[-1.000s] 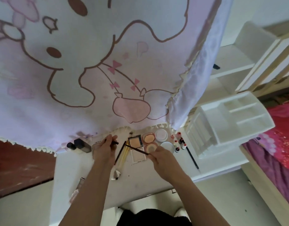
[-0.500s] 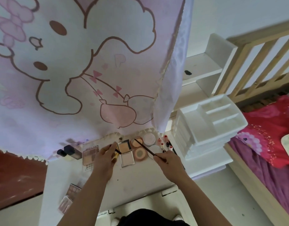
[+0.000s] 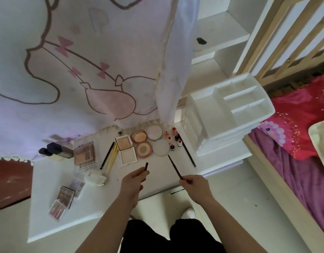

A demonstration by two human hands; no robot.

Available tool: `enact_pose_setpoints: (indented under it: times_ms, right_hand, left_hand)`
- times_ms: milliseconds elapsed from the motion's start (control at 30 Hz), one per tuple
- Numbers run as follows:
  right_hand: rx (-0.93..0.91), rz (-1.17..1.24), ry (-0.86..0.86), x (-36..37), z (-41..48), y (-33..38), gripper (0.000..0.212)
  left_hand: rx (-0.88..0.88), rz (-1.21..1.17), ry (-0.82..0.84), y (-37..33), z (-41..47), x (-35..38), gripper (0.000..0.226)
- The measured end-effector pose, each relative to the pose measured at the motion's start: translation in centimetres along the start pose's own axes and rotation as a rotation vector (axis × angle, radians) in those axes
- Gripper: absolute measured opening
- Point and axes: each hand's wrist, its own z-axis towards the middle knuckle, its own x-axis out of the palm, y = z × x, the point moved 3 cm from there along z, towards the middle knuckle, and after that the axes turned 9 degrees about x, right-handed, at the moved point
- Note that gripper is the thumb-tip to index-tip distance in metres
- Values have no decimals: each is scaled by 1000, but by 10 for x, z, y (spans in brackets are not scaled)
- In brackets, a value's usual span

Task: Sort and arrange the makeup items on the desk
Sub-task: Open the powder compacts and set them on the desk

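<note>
**Pencil, thin and dark brown, in my right hand; short dark stick in my left hand**

My right hand pinches the pencil's lower end between thumb and curled fingers, with the slim shaft tilted up and to the left. My left hand grips the stick just as narrowly, one blunt end showing above the fingers. Both are held over the flat white desk, near its front edge and well apart from each other.

Beyond them lies the makeup. A square white compact lies open, with matte beige powder in its far half and a pale panel in its near half. Just to its right a round pink compact is open too, with a peach puff in the far half and a ring of tan powder in the near one. A round white lid lies in front of a squat white jar. Small dropper bottles with red and white caps cluster beside them. A long black pencil lies between the bottles and the white plastic organiser, whose top is split by thin walls into rectangular trays.

Left of the square compact lie yellow-handled brushes, a scallop-edged pink eyeshadow palette with brown and rose pans, and dark-capped bottles. Small palettes lie near the desk's left front.
</note>
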Motion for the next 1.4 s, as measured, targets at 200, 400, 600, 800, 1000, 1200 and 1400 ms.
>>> enact_pose_setpoints:
  times_ms: [200,400,600,800,1000,1200,1400]
  right_hand:
    - [58,-86,-68,-3,25,-20,20]
    - [29,-139,-128,-10,56,-6,25]
    - [18,-178,-125,-6,79,1,24]
    - [51,-180,-91,-4,84,-5,36]
    - [65,-175,-51,-9,79,-5,39]
    - [-10,-126,-98,-5,67,20,36]
    - [-158,-158,-5,47,57,75,34]
  left_hand:
    - [-57,80,1,38,12,46,10]
    - [-50,154,-25,53,38,84,6]
    - [33,367,-23,51,53,108,14]
    - [86,466,-16,47,61,125,15]
    - [88,477,21,42,55,109,25]
    - [245,780,4,11,41,52,23]
    - [405,1023,-95,-12,31,-41,27]
